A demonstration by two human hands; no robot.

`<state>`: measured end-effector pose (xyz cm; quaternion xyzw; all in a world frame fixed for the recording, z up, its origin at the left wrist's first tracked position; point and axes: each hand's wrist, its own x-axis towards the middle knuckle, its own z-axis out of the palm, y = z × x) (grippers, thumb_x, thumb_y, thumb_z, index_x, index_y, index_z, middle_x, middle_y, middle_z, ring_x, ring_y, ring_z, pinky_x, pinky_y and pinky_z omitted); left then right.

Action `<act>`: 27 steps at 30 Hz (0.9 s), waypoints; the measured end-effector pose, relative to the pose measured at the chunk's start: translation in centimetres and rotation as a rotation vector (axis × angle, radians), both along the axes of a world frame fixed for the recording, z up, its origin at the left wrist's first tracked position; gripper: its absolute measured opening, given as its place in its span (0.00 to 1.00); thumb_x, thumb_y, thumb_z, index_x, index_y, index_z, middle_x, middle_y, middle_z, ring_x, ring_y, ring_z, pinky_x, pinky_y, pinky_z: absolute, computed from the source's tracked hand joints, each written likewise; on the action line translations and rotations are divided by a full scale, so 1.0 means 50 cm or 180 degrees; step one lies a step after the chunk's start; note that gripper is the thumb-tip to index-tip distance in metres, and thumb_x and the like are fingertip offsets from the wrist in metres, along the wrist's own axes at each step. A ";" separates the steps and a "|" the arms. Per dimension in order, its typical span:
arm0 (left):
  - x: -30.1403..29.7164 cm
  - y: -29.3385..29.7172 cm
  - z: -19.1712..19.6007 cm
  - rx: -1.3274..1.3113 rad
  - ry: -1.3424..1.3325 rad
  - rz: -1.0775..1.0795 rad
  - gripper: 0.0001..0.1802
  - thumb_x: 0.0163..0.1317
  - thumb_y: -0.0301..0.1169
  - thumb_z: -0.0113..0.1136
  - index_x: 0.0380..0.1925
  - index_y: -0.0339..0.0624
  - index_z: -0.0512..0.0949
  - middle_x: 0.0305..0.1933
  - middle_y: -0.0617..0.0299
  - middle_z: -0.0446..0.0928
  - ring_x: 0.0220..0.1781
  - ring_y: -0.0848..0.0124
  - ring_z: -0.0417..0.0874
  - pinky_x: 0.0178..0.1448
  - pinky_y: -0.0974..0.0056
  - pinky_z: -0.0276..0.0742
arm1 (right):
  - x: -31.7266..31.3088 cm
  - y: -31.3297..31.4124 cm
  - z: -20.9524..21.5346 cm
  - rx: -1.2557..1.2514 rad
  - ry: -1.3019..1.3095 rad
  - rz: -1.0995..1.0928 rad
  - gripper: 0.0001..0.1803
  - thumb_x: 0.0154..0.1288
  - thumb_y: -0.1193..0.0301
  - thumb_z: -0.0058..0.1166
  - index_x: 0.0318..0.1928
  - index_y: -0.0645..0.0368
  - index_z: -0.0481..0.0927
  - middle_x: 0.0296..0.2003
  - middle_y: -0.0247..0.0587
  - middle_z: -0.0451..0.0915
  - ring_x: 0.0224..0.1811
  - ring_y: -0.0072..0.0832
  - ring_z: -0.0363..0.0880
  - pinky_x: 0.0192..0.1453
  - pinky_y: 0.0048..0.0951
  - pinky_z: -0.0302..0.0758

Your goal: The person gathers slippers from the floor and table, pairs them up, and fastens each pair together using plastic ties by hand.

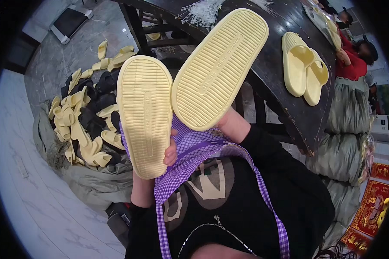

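The person is holding two pale yellow slippers up with the ribbed soles facing the camera; the left slipper (145,116) is standing nearly upright, the right slipper (220,69) is tilting away to the right, and their inner edges are almost touching near the middle. The left hand (168,155) is gripping the left slipper from behind, with only fingertips showing at its right edge; the right hand (229,125) is closed on the heel end of the right slipper, mostly hidden by the sole. Both are hanging above a purple checked apron (190,159); a finished pair (304,69) is lying just beside each other on the dark table (281,95); a pile of yellow and black slippers (88,116) is resting on a grey sack on the floor to the left.

The work in hand seems to be matching the two into a pair; to do it well, the soles should be brought level, heel to heel, so length and tread can be compared, while the grip stays at the edges so nothing is covering the moulded centre.
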<state>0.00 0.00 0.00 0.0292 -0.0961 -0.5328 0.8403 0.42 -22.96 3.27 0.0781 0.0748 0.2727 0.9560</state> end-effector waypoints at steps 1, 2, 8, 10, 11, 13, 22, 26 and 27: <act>0.002 0.001 0.000 0.0153 0.0038 0.0027 0.51 0.51 0.68 0.40 0.57 0.29 0.57 0.33 0.44 0.71 0.28 0.61 0.74 0.33 0.57 0.73 | -0.002 -0.001 0.005 -0.0226 -0.0021 0.0006 0.23 0.64 0.59 0.46 0.53 0.62 0.70 0.48 0.47 0.76 0.45 0.38 0.78 0.42 0.38 0.80; 0.011 -0.002 0.005 0.0285 0.0049 0.0006 0.50 0.52 0.66 0.41 0.57 0.28 0.57 0.33 0.43 0.71 0.28 0.62 0.74 0.33 0.58 0.73 | -0.002 -0.007 0.015 -0.0473 -0.0056 -0.0041 0.22 0.64 0.60 0.46 0.53 0.62 0.70 0.47 0.46 0.77 0.44 0.36 0.79 0.42 0.36 0.80; 0.108 0.012 0.084 0.2315 -0.1212 0.0829 0.28 0.62 0.42 0.44 0.53 0.27 0.63 0.35 0.49 0.73 0.32 0.67 0.76 0.35 0.67 0.73 | -0.028 -0.118 0.072 -0.1222 -0.0468 -0.0712 0.20 0.65 0.63 0.45 0.53 0.61 0.70 0.47 0.45 0.77 0.44 0.33 0.79 0.45 0.34 0.79; 0.151 -0.009 0.102 0.2837 -0.1752 0.0874 0.23 0.63 0.34 0.43 0.52 0.26 0.65 0.37 0.50 0.74 0.34 0.68 0.76 0.37 0.69 0.73 | -0.076 -0.171 0.144 -0.2267 -0.0495 -0.1350 0.19 0.65 0.63 0.45 0.53 0.58 0.71 0.50 0.45 0.74 0.48 0.32 0.77 0.49 0.37 0.77; 0.171 -0.035 0.116 0.2961 -0.2256 0.0939 0.22 0.62 0.31 0.42 0.52 0.26 0.65 0.39 0.51 0.74 0.36 0.69 0.76 0.39 0.69 0.73 | -0.091 -0.193 0.192 -0.2468 -0.0526 -0.1731 0.18 0.65 0.64 0.44 0.52 0.59 0.72 0.47 0.43 0.76 0.44 0.32 0.79 0.48 0.35 0.77; 0.208 -0.087 0.143 0.3231 -0.3165 0.1132 0.20 0.61 0.26 0.41 0.52 0.26 0.66 0.43 0.53 0.75 0.39 0.72 0.77 0.43 0.70 0.73 | -0.107 -0.254 0.273 -0.3319 -0.0533 -0.2453 0.17 0.66 0.65 0.44 0.51 0.60 0.72 0.43 0.42 0.78 0.41 0.32 0.80 0.46 0.32 0.78; 0.245 -0.439 0.238 0.2274 -0.4058 0.0799 0.18 0.62 0.27 0.41 0.50 0.30 0.69 0.43 0.56 0.76 0.42 0.75 0.76 0.44 0.72 0.71 | 0.105 -0.520 0.448 -1.1104 -0.3156 -0.2981 0.14 0.65 0.71 0.38 0.45 0.65 0.73 0.41 0.48 0.77 0.41 0.38 0.77 0.46 0.30 0.74; 0.260 -0.505 0.194 0.2681 -0.4937 0.1251 0.16 0.61 0.27 0.43 0.47 0.29 0.70 0.41 0.54 0.77 0.42 0.70 0.77 0.45 0.69 0.72 | 0.261 -0.462 0.407 -1.0090 -0.1981 -0.1501 0.19 0.63 0.59 0.41 0.39 0.61 0.77 0.36 0.52 0.78 0.41 0.45 0.76 0.45 0.38 0.71; 0.242 -0.499 0.191 0.2510 -0.5449 0.1851 0.15 0.60 0.27 0.46 0.45 0.29 0.70 0.40 0.50 0.76 0.42 0.63 0.76 0.47 0.65 0.71 | 0.272 -0.470 0.387 -0.9853 -0.1797 -0.1327 0.21 0.62 0.56 0.41 0.38 0.61 0.77 0.36 0.52 0.78 0.41 0.46 0.76 0.45 0.39 0.71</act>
